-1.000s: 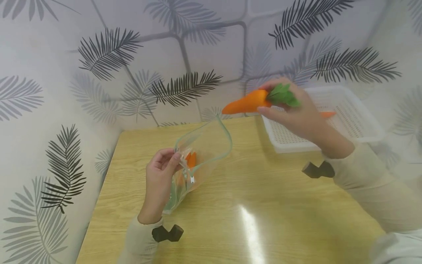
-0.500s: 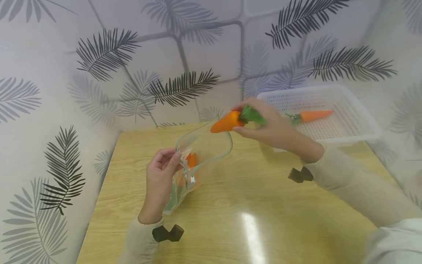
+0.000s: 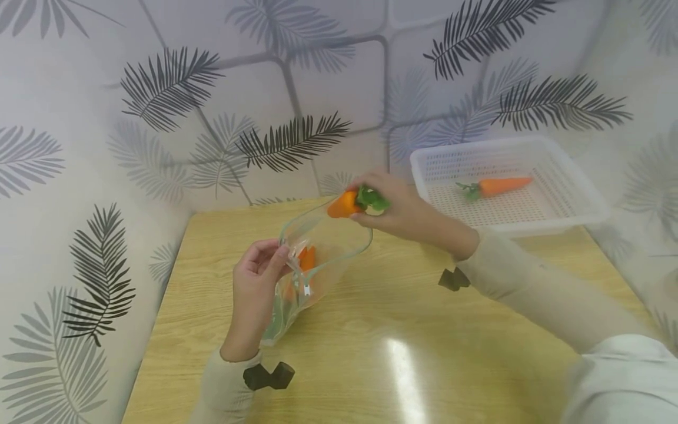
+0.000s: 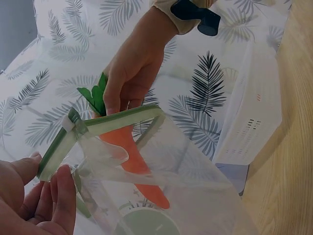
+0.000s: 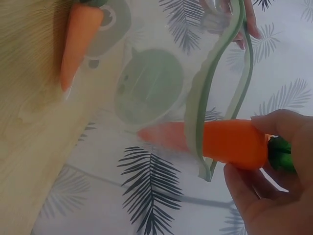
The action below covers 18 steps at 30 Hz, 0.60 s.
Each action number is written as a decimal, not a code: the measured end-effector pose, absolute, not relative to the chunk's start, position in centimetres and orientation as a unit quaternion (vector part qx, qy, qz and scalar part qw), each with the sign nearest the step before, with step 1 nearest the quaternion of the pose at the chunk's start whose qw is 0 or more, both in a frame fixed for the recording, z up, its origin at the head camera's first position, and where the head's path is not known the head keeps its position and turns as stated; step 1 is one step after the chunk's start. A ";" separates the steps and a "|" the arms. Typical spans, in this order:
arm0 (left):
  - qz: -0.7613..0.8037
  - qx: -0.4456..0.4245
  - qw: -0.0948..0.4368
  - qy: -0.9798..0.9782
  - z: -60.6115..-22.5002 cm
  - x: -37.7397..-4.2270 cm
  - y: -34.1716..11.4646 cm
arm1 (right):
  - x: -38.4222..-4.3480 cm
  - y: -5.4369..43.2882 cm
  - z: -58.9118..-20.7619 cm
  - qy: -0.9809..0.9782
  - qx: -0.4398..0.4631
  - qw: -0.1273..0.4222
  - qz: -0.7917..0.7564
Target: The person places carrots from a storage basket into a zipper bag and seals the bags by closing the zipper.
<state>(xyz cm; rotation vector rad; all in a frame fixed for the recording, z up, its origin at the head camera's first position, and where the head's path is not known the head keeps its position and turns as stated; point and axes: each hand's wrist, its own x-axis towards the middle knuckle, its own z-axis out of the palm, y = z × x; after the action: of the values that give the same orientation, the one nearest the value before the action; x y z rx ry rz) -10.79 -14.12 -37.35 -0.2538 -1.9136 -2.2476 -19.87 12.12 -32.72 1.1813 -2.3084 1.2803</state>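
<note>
My left hand [image 3: 256,288] pinches the near left edge of a clear zip bag [image 3: 339,265] with a green rim, which hangs open over the table. An orange carrot [image 3: 307,259] lies inside the bag, seen through its film. Between thumb and fingers, my right hand [image 3: 392,206] holds another carrot [image 5: 234,144] by its thick leafy end. In the right wrist view this carrot's tip is past the bag's green rim [image 5: 208,88], showing through the clear film. The left wrist view has the carrot pointing downward at the bag's mouth.
A white perforated basket [image 3: 572,218] stands at the table's back right, and one carrot [image 3: 503,186] with green leaves lies in it. Leaf-patterned wall covering [image 3: 328,76] rises right behind the wooden table [image 3: 450,353].
My right hand has moved left and down with its carrot, from over the basket to the bag's mouth, and the carrot's tip has entered it. My left hand keeps holding the bag in place.
</note>
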 end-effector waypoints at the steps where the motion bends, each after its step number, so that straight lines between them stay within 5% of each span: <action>1: -0.756 -0.086 0.089 -0.643 -37.3 -10.8 -14.1 | -19.9 12.0 -32.8 -0.796 0.403 0.121 0.434; 18: -0.758 -0.070 0.084 -0.643 -37.1 -11.0 -13.5 | -20.6 10.0 -33.9 -0.855 0.361 0.074 0.365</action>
<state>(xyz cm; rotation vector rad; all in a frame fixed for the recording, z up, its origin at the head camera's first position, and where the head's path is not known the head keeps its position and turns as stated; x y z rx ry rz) -11.00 -13.51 -37.07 -0.2095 -1.9198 -2.2618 -20.58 9.98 -33.87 1.0819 -2.5657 1.0966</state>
